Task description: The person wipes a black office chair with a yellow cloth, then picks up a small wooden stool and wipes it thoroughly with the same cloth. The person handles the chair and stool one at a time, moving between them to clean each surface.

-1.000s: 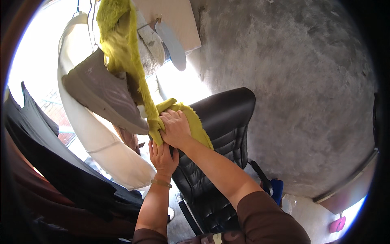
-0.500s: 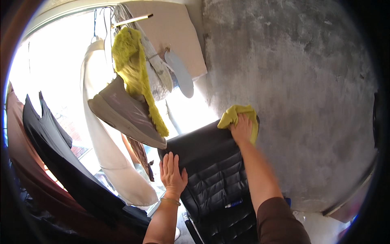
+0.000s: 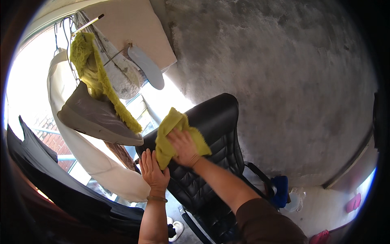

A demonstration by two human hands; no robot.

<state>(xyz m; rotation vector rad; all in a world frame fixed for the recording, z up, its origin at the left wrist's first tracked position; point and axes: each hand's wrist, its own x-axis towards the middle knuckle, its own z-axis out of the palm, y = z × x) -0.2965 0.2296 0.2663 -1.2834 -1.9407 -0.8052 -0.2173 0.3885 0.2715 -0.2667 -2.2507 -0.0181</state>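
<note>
A black padded chair back, with stitched tufts below its smooth top section, stands tilted in front of me. On its upper left part, my right hand presses a yellow-green cloth, fingers spread over it and slightly blurred. The cloth is bunched and hangs partly over the chair's left side. My left hand, a bangle at its wrist, rests against the left edge of the chair back just beside the cloth. Its fingers are stretched out and it holds nothing.
A grey shoe, a fluffy yellow-green piece and a grey insole hang at upper left. Pale and dark garments hang at left. A grey wall rises behind; a blue object is right of the chair's armrest.
My right hand has moved the cloth from the chair back's top right corner to its upper left, near my left hand. My left hand stays at the left edge. The view has shifted.
</note>
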